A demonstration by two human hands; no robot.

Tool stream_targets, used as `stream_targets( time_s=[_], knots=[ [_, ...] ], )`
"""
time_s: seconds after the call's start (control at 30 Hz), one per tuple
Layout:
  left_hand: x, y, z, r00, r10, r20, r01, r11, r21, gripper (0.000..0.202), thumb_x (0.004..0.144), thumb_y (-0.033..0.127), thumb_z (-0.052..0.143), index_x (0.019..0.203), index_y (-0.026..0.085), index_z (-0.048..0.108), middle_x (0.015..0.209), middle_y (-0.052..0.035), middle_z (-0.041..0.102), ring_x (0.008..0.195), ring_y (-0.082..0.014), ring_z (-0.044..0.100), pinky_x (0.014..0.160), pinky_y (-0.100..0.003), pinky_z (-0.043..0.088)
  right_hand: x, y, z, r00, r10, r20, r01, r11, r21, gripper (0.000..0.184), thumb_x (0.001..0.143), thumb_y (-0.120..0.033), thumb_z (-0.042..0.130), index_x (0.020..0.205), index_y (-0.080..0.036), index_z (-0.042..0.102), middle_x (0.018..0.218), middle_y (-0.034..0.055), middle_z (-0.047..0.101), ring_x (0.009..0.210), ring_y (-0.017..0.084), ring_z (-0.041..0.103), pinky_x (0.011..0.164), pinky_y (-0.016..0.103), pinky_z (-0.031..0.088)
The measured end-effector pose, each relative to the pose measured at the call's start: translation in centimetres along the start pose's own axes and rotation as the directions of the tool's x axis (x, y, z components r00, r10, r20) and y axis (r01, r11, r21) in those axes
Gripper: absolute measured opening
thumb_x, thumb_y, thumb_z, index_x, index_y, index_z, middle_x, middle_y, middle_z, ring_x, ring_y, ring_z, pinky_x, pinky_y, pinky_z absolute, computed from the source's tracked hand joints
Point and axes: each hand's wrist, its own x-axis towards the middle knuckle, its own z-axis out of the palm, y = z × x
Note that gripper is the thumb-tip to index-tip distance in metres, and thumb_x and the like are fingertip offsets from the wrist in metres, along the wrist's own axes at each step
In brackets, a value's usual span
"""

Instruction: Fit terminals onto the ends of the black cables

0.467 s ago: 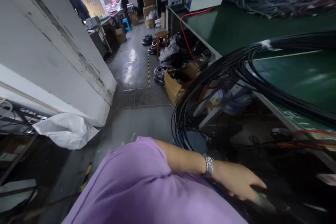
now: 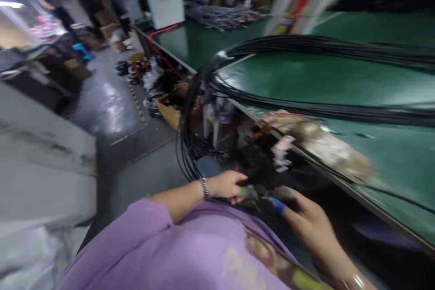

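Note:
My left hand [image 2: 227,186], with a metal watch [image 2: 204,188] at its wrist, is closed in front of my body. A blurred grey-green piece [image 2: 249,193] sticks out past its fingers; its kind is unclear. My right hand [image 2: 311,222] faces it from the right, thumb and fingers bent together. A small blue piece [image 2: 277,204] shows at the thumb tip; whether it is held or wrapped on the thumb I cannot tell. A thick bundle of black cables [image 2: 190,122] droops over the table edge, its lower ends close to my left wrist.
The green table [image 2: 272,77] carries the tied cable loop and a blurred pale bundle [image 2: 333,149] near its edge. A cardboard box [image 2: 170,113] stands on the floor beside the aisle. A white wall panel [image 2: 47,154] borders the left side. A blue stool [image 2: 83,52] stands farther back.
The view has swung to the right, so the table fills more of it. My right hand has come into view, near my left hand.

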Motion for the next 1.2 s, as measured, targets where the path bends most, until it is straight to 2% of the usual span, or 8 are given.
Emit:
stream_targets(
  time_s=[0.13,0.3,0.4,0.5,0.63,0.87,1.07,1.2],
  knots=[
    [-0.8,-0.1,-0.6,0.996,0.078,0.042,-0.075,0.995,-0.061,0.045,0.055,0.045,0.081,0.073,0.014,0.054,0.051,0.0063,0.053,0.039,-0.0039,0.046,0.040,-0.016,0.038,0.6,0.1,3.2,0.961,0.276,0.024,-0.235,0.768,0.595,0.039,0.051,-0.041,0.081,0.057,-0.019,0.049,0.047,-0.0050,0.040,0.042,0.005,0.025,0.038,0.020,0.019],
    [-0.6,-0.8,-0.8,0.984,0.096,0.150,-0.086,0.994,-0.066,0.051,0.053,0.053,0.079,0.067,0.013,0.053,0.047,0.0051,0.053,0.033,-0.0029,0.041,0.034,-0.015,0.030,0.6,1.7,4.0,0.914,0.304,0.268,-0.390,0.478,0.787,0.038,0.047,-0.031,0.083,0.062,-0.018,0.050,0.044,-0.0082,0.036,0.042,0.003,0.020,0.038,0.017,0.012],
    [-0.3,-1.6,-1.2,0.989,0.101,0.110,-0.094,0.993,-0.069,0.052,0.056,0.057,0.076,0.065,0.012,0.053,0.047,0.0043,0.053,0.032,-0.0029,0.041,0.033,-0.015,0.029,0.5,2.8,4.0,0.902,0.350,0.254,-0.414,0.530,0.740,0.038,0.051,-0.033,0.082,0.064,-0.018,0.050,0.045,-0.0090,0.036,0.042,0.003,0.019,0.038,0.017,0.013],
    [-0.1,-2.4,-1.6,0.993,0.111,0.041,-0.107,0.990,-0.090,0.053,0.058,0.061,0.073,0.063,0.013,0.052,0.045,0.0041,0.052,0.031,-0.0030,0.040,0.032,-0.015,0.028,0.6,3.5,4.1,0.942,0.334,-0.017,-0.256,0.753,0.606,0.035,0.061,-0.038,0.077,0.065,-0.018,0.049,0.049,-0.0075,0.040,0.044,0.005,0.026,0.041,0.019,0.023],
    [-0.1,-3.1,-2.0,0.994,0.110,0.007,-0.109,0.989,-0.101,0.054,0.058,0.063,0.072,0.063,0.013,0.052,0.044,0.0045,0.051,0.030,-0.0033,0.038,0.031,-0.016,0.027,0.3,3.3,4.5,0.940,-0.036,-0.340,0.074,0.992,0.100,0.015,0.074,-0.030,0.066,0.080,-0.019,0.058,0.071,0.0001,0.057,0.061,0.013,0.049,0.057,0.025,0.041],
    [-0.9,-2.2,-2.2,0.997,0.083,0.003,-0.083,0.996,-0.039,0.055,0.059,0.064,0.070,0.055,0.014,0.047,0.040,0.0059,0.045,0.029,-0.0022,0.034,0.030,-0.016,0.025,-0.1,1.8,4.0,0.877,-0.466,-0.116,0.342,0.776,-0.530,0.026,0.067,-0.002,0.046,0.083,-0.019,0.057,0.082,0.0055,0.059,0.071,0.016,0.052,0.061,0.027,0.041],
    [-1.3,-1.9,-2.4,0.990,0.019,0.138,-0.025,0.999,0.039,0.053,0.054,0.058,0.076,0.055,0.014,0.047,0.040,0.0063,0.044,0.031,-0.0023,0.033,0.031,-0.016,0.024,0.4,0.9,3.6,0.987,-0.117,0.113,0.116,0.993,0.010,0.013,0.077,-0.027,0.054,0.067,-0.019,0.050,0.062,-0.0012,0.049,0.056,0.011,0.041,0.055,0.025,0.038],
    [-1.2,-2.1,-2.1,0.990,0.130,0.061,-0.134,0.988,0.073,0.049,0.055,0.054,0.078,0.057,0.013,0.051,0.042,0.0076,0.043,0.036,-0.0017,0.034,0.038,-0.015,0.029,1.0,1.8,4.6,0.964,0.239,0.117,-0.266,0.856,0.443,0.035,0.072,-0.051,0.059,0.063,-0.021,0.042,0.050,-0.0079,0.035,0.042,0.007,0.023,0.040,0.022,0.023]
  ],
)
